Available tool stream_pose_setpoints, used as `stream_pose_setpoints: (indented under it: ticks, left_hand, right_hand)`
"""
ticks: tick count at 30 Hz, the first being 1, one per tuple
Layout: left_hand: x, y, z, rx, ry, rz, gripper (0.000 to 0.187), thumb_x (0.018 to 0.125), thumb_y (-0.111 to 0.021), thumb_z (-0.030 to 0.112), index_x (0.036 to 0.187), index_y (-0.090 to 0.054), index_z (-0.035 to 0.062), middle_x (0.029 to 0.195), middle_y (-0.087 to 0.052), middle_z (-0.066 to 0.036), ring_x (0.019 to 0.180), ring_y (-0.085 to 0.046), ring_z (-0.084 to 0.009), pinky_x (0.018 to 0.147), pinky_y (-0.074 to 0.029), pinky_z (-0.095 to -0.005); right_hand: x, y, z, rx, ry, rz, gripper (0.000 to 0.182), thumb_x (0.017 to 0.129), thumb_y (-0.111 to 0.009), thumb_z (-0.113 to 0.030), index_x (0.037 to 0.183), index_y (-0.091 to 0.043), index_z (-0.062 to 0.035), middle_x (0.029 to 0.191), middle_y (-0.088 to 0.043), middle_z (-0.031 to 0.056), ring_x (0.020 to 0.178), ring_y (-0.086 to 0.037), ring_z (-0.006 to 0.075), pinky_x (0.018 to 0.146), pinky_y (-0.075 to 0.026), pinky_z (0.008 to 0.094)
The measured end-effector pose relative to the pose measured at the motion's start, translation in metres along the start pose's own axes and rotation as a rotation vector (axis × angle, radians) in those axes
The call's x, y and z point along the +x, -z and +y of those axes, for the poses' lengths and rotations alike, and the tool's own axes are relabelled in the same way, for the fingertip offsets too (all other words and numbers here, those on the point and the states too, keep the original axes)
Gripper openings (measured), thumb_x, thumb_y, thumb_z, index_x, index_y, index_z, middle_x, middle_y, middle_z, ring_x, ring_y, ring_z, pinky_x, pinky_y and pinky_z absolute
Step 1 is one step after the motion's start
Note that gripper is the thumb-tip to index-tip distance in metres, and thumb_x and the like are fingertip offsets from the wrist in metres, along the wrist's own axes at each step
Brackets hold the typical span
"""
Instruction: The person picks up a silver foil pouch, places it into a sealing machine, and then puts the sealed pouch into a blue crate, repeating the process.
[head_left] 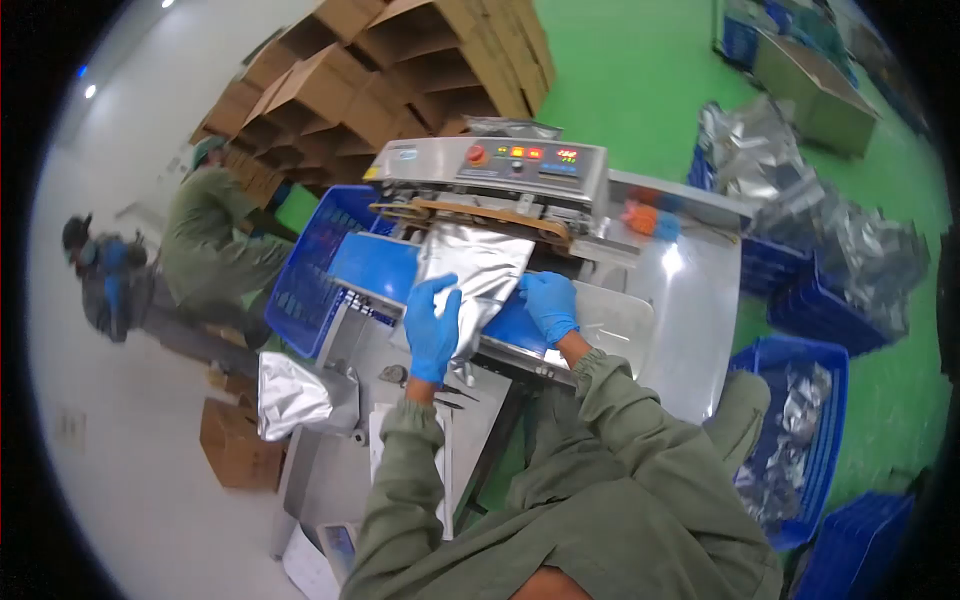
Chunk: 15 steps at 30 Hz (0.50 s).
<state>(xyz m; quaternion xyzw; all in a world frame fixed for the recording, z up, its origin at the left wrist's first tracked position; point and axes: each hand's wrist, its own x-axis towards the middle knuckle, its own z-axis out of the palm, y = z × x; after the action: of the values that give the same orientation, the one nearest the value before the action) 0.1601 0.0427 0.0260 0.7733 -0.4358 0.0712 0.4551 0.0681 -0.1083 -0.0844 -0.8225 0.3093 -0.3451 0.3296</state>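
Note:
A silver foil bag (pixel 478 262) lies across the blue work plate of a sealing machine (pixel 490 170), its far end at the machine's sealing bar. My left hand (pixel 432 328), in a blue glove, rests on the bag's left side with thumb and fingers apart. At the right edge of the bag, my blue-gloved right hand (pixel 550 305) has its fingers curled in, closed on the foil edge. The bag's near end hangs down past the front of the plate. My right fingertips are partly hidden.
Another foil bag (pixel 300 395) stands at left on a metal table (pixel 345 470). Blue crates (pixel 315 270) flank the machine, and one crate (pixel 830 440) at right contains foil pieces. Stacked cardboard boxes (pixel 420 60) rise behind. Two people, one nearer (pixel 215 225), are at left.

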Motion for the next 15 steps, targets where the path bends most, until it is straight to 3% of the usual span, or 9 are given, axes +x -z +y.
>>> stream_pose_setpoints:
  ticks: [1, 3, 5, 9, 11, 12, 13, 14, 15]
  left_hand:
    - [-0.014, 0.0, 0.011, -0.05, -0.004, -0.046, 0.019, 0.081, -0.063, 0.011, 0.099, -0.063, 0.007, 0.097, -0.063, -0.007, 0.092, -0.057, -0.0201, 0.075, -0.045, -0.0302]
    - [-0.041, -0.008, 0.032, -0.145, 0.023, -0.144, 0.014, 0.084, -0.059, 0.008, 0.096, -0.066, 0.0051, 0.096, -0.063, -0.006, 0.091, -0.057, -0.0169, 0.075, -0.045, -0.0291]
    - [-0.07, -0.021, 0.045, -0.198, 0.106, -0.252, 0.013, 0.086, -0.055, 0.005, 0.092, -0.067, 0.0029, 0.092, -0.063, -0.007, 0.087, -0.057, -0.0166, 0.08, -0.044, -0.0289]
    - [-0.113, -0.063, 0.052, -0.383, 0.241, -0.452, 0.015, 0.089, -0.052, 0.007, 0.09, -0.064, -0.0015, 0.091, -0.064, -0.007, 0.086, -0.056, -0.0151, 0.081, -0.044, -0.0293]
    - [-0.122, -0.076, 0.063, -0.399, 0.233, -0.543, 0.016, 0.09, -0.052, 0.01, 0.09, -0.064, -0.0013, 0.091, -0.063, -0.006, 0.086, -0.056, -0.0143, 0.081, -0.044, -0.0285]
    - [-0.122, -0.085, 0.07, -0.42, 0.246, -0.578, 0.018, 0.091, -0.052, 0.012, 0.09, -0.063, -0.0011, 0.091, -0.064, -0.007, 0.086, -0.056, -0.0143, 0.081, -0.043, -0.0283]
    - [-0.12, -0.091, 0.078, -0.413, 0.243, -0.595, 0.018, 0.091, -0.052, 0.012, 0.09, -0.063, -0.0011, 0.091, -0.064, -0.007, 0.086, -0.056, -0.0143, 0.081, -0.043, -0.0283]
    - [-0.116, -0.096, 0.088, -0.355, 0.176, -0.625, 0.018, 0.091, -0.052, 0.012, 0.09, -0.063, -0.0011, 0.091, -0.064, -0.007, 0.086, -0.057, -0.0145, 0.082, -0.043, -0.0284]
    - [-0.113, -0.101, 0.097, -0.3, 0.11, -0.653, 0.018, 0.091, -0.052, 0.013, 0.09, -0.063, -0.0012, 0.091, -0.064, -0.007, 0.086, -0.057, -0.0148, 0.082, -0.043, -0.0285]
  right_hand:
    - [-0.006, 0.01, 0.002, -0.23, 0.201, -0.013, 0.023, 0.081, -0.057, -0.023, 0.068, -0.066, -0.0061, 0.067, -0.065, 0.0103, 0.061, -0.063, 0.0204, 0.055, -0.048, 0.0339]
    - [-0.029, 0.029, 0.004, -0.153, 0.126, -0.125, 0.021, 0.082, -0.056, -0.023, 0.074, -0.067, -0.0069, 0.076, -0.066, 0.0112, 0.068, -0.063, 0.0234, 0.06, -0.049, 0.034]
    - [-0.07, 0.104, -0.007, 0.478, -0.308, -0.109, 0.02, 0.081, -0.057, -0.023, 0.08, -0.068, -0.0063, 0.079, -0.066, 0.0118, 0.067, -0.062, 0.0266, 0.063, -0.049, 0.0336]
    - [-0.165, 0.226, 0.068, 0.16, -0.362, 0.362, 0.02, 0.082, -0.056, -0.021, 0.076, -0.066, -0.005, 0.074, -0.066, 0.0091, 0.065, -0.062, 0.0221, 0.063, -0.049, 0.0328]
    - [-0.247, 0.26, 0.165, -0.146, -0.371, 0.648, 0.016, 0.081, -0.056, -0.017, 0.074, -0.065, -0.0058, 0.073, -0.064, 0.0096, 0.064, -0.062, 0.0238, 0.062, -0.049, 0.0341]
    - [-0.286, 0.291, 0.191, -0.174, -0.891, 0.705, 0.014, 0.079, -0.055, -0.015, 0.074, -0.066, -0.0087, 0.074, -0.062, 0.0109, 0.065, -0.061, 0.0274, 0.061, -0.049, 0.0364]
    - [-0.334, 0.324, 0.21, -0.894, -0.703, 0.39, 0.016, 0.078, -0.053, -0.016, 0.075, -0.067, -0.0084, 0.073, -0.062, 0.0129, 0.065, -0.062, 0.0288, 0.059, -0.049, 0.0392]
    - [-0.385, 0.335, 0.237, -0.89, -1.05, 0.432, 0.02, 0.079, -0.052, -0.021, 0.08, -0.067, -0.0079, 0.081, -0.064, 0.015, 0.065, -0.062, 0.0321, 0.059, -0.05, 0.0415]
    - [-0.422, 0.347, 0.234, -0.339, -1.364, 0.782, 0.027, 0.077, -0.053, -0.029, 0.081, -0.068, -0.0064, 0.085, -0.065, 0.0165, 0.068, -0.062, 0.0352, 0.063, -0.051, 0.0432]
